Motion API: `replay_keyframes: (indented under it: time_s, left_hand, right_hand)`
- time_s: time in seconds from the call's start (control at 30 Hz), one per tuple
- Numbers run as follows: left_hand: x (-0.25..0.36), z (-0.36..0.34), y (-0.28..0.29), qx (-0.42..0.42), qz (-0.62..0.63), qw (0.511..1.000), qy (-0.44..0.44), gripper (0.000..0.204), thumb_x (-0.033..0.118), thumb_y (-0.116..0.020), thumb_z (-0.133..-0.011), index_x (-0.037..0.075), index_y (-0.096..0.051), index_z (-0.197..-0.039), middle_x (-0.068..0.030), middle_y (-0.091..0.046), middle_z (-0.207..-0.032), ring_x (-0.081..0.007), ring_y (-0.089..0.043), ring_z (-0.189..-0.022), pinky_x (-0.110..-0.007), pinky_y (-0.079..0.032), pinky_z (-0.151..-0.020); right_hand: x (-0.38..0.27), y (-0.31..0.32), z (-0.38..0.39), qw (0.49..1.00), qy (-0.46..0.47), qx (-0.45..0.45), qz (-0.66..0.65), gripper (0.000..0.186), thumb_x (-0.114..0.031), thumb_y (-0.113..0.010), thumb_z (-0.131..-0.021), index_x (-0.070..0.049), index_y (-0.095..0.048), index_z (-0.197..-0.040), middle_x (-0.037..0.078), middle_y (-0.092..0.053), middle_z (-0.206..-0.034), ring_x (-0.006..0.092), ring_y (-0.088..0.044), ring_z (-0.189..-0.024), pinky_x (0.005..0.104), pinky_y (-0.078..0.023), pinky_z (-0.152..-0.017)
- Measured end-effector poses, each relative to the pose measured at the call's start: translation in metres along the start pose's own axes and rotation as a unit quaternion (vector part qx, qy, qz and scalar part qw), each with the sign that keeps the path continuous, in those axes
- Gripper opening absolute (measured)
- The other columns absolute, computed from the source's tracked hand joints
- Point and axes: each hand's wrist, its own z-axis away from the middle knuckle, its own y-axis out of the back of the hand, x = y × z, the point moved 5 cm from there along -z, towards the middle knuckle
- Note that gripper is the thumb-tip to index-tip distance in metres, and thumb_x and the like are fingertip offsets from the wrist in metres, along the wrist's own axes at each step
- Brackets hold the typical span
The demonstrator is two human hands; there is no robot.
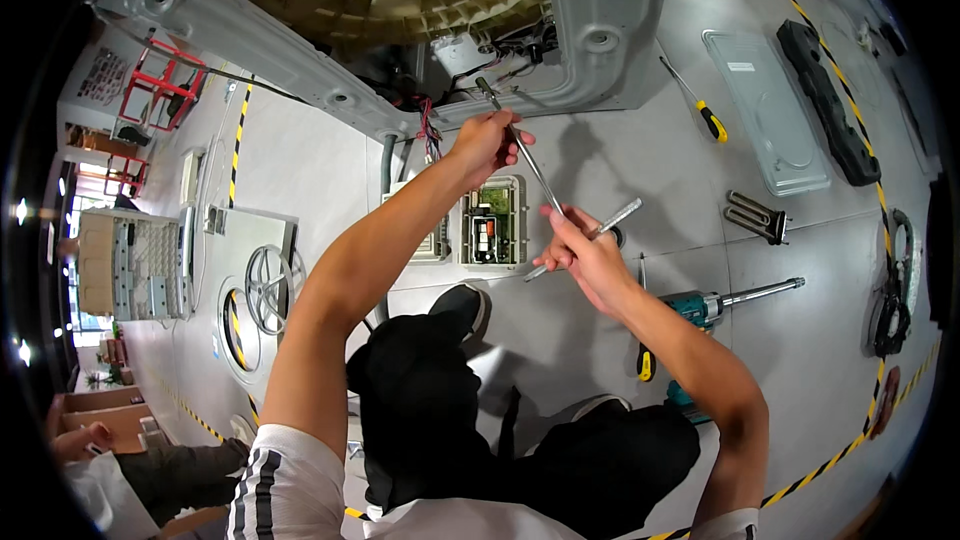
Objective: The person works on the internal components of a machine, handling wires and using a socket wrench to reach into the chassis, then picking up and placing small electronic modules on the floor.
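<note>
My left hand (492, 145) grips the long metal shaft of a T-handle wrench (534, 162); its tip reaches the lower frame of a grey appliance (620, 0) with a ribbed tub and wiring inside. My right hand (578, 245) holds the wrench where the shaft meets its crossbar (622, 215). Below the appliance, an open plastic box with a circuit board (494, 225) sits on the floor beside another housing (433, 240). Coloured wires (428, 130) hang from the appliance.
A cordless drill (695, 308), screwdrivers (712, 120), heating element (755, 217), grey panel (765, 110) and black bar (828, 100) lie rightward. A pulley wheel (266, 280) rests on a panel at left. Red racks (160, 85) stand behind. A seated person (150, 475) is at lower left.
</note>
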Motion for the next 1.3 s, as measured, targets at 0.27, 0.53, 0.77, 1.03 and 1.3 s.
replay_keyframes:
  time_s: [0.27,0.53,0.77,1.03,1.3]
  left_hand:
    - [-0.007,-0.052,0.024,-0.043,0.006,0.998,0.035,0.024,0.022,-0.042,-0.095,0.001,-0.049,-0.106,-0.0132,-0.065,-0.090,-0.0099,-0.048,-0.055,-0.024,-0.045,-0.050]
    - [-0.006,-0.077,0.057,-0.083,0.008,0.997,0.007,0.028,0.029,-0.048,-0.094,0.003,-0.055,-0.100,-0.0086,-0.067,-0.087,-0.0061,-0.048,-0.053,-0.021,-0.043,-0.049]
    - [-0.022,-0.087,0.073,-0.095,-0.047,0.994,-0.002,0.030,0.030,-0.051,-0.093,0.001,-0.057,-0.095,-0.0088,-0.067,-0.082,-0.0061,-0.047,-0.051,-0.021,-0.041,-0.046]
    - [-0.017,-0.098,0.079,-0.079,-0.047,0.996,-0.022,0.030,0.029,-0.052,-0.093,0.001,-0.059,-0.090,-0.0100,-0.066,-0.079,-0.0071,-0.047,-0.050,-0.023,-0.042,-0.045]
    - [-0.019,-0.103,0.076,-0.082,-0.053,0.995,-0.009,0.030,0.030,-0.051,-0.093,0.001,-0.057,-0.097,-0.0095,-0.066,-0.082,-0.0070,-0.047,-0.051,-0.023,-0.043,-0.047]
  right_hand:
    - [0.011,-0.009,-0.081,0.981,0.076,0.148,0.099,0.030,-0.033,-0.048,-0.094,-0.003,-0.050,-0.100,-0.004,-0.035,-0.056,0.0080,-0.038,-0.049,0.0259,-0.038,-0.053]
    - [0.044,-0.028,-0.131,0.957,0.141,0.254,-0.011,0.027,-0.029,-0.048,-0.095,-0.003,-0.053,-0.092,-0.003,-0.035,-0.051,0.0070,-0.035,-0.043,0.0247,-0.033,-0.043]
    - [0.082,-0.049,-0.148,0.923,0.186,0.260,-0.214,0.022,-0.026,-0.051,-0.094,-0.004,-0.054,-0.092,-0.005,-0.026,-0.050,0.0061,-0.024,-0.041,0.0243,-0.026,-0.042]
    - [0.083,-0.041,-0.165,0.927,0.185,0.224,-0.237,0.021,-0.024,-0.048,-0.095,-0.005,-0.057,-0.092,-0.005,-0.024,-0.049,0.0061,-0.022,-0.041,0.0249,-0.025,-0.043]
    - [0.085,-0.035,-0.167,0.925,0.174,0.221,-0.256,0.024,-0.022,-0.044,-0.097,-0.005,-0.060,-0.093,-0.005,-0.023,-0.046,0.0069,-0.023,-0.042,0.0254,-0.026,-0.045]
